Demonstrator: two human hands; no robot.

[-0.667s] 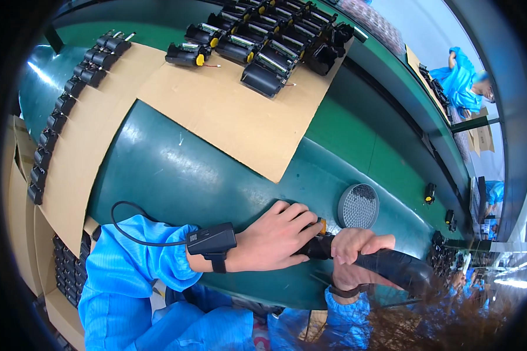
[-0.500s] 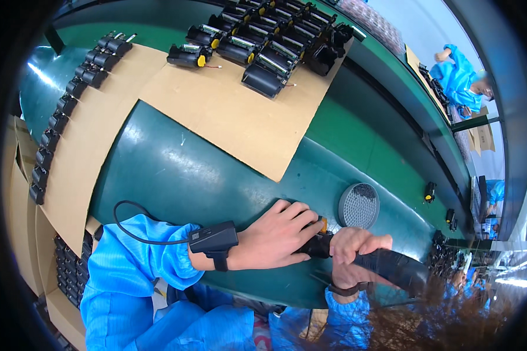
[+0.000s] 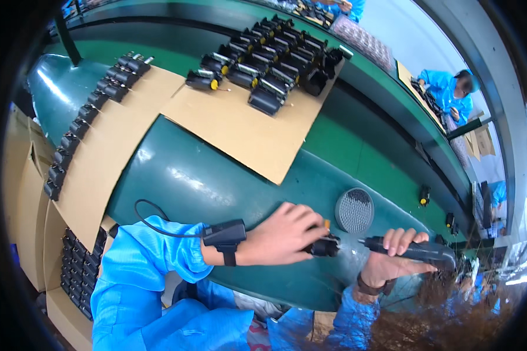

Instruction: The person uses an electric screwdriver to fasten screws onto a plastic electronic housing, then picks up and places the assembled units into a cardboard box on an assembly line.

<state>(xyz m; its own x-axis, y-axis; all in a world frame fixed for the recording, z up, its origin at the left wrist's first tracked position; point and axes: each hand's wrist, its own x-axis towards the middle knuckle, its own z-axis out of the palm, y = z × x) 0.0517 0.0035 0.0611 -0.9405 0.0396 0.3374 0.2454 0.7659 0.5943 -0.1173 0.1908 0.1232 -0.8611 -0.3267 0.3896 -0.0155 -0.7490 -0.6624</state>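
My left hand [image 3: 286,235] is closed over a small black device part [image 3: 327,246] on the green bench, its fingers hiding most of it. A bit of orange-yellow shows at the part's upper edge. To the right, my right hand [image 3: 397,253] grips a black powered screwdriver [image 3: 423,251] lying nearly level. Its narrow tip points left at the part, with a gap between them. Just beyond the hands stands a round grey dish [image 3: 338,212] holding many tiny metal pieces.
Cardboard [image 3: 234,140] carries rows of black units with yellow knobs [image 3: 266,99]. Along the left cardboard runs a line of black parts [image 3: 82,121]. A box [image 3: 55,257] at lower left holds more. A co-worker [image 3: 448,93] in blue sits beyond the rail.
My right hand and the screwdriver have drawn back to the right, away from the part. My left hand stays on the part. The view has shifted slightly.
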